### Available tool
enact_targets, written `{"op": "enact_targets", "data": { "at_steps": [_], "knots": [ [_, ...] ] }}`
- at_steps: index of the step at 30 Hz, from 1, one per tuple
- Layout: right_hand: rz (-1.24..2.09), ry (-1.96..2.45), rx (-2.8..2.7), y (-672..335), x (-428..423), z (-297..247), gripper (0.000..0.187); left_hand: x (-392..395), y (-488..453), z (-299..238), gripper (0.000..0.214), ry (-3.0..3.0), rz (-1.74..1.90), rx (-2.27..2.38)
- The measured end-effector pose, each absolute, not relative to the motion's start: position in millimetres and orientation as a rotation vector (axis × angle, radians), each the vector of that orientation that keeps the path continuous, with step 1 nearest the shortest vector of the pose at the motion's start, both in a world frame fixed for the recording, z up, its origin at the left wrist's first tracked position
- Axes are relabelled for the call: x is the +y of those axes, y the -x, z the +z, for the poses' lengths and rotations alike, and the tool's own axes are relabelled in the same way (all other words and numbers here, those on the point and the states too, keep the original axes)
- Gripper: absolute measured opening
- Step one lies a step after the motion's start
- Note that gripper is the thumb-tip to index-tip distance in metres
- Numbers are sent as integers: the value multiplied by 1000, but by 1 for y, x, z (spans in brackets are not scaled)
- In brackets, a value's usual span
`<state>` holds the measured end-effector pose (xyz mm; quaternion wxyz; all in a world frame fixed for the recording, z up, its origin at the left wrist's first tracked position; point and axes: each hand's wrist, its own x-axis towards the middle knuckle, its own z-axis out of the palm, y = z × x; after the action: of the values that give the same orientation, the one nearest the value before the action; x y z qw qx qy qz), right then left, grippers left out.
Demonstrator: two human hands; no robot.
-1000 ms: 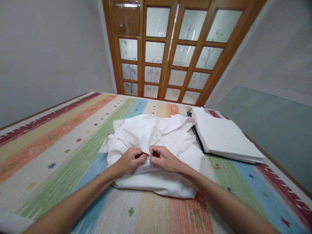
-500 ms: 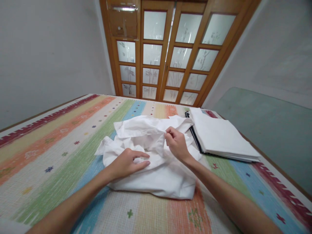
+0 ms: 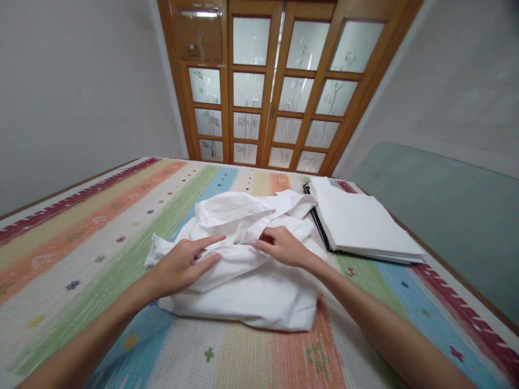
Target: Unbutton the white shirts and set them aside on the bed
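A crumpled white cloth (image 3: 251, 297), perhaps a garment, lies in a loose heap on the table in front of me. Its far part is bunched in folds, while the near part is flatter. My right hand (image 3: 281, 246) pinches a fold near the middle of the heap between thumb and fingers. Over the left side of the cloth rests my left hand (image 3: 188, 262), index finger and thumb stretched apart with no cloth between them. Its other fingers are partly hidden.
A stack of folded white cloths (image 3: 365, 221) lies to the right, with a black edge (image 3: 320, 221) along its left side. The striped tablecloth (image 3: 97, 227) covers the table. Behind stand wooden doors with glass panes (image 3: 249, 89); a pale green panel (image 3: 438, 200) is at right.
My right hand has come down and left, bringing the lifted fold lower over the heap. My left hand has shifted left and its fingers are spread. The view has turned slightly.
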<state>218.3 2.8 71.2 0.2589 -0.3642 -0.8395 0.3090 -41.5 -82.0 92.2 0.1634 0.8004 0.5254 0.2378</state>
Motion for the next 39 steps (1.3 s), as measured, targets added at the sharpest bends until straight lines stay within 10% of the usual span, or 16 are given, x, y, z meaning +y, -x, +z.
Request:
{"op": "enact_targets", "data": {
  "at_steps": [25,39],
  "knots": [
    [1606,1085,-1719,-231,-2,34,21,-47,-58,54,28,-2685,425,1470],
    [1790,1025,-1412,-242,-3,23,42,-38,-57,26,36,-2457,471,1459]
  ]
}}
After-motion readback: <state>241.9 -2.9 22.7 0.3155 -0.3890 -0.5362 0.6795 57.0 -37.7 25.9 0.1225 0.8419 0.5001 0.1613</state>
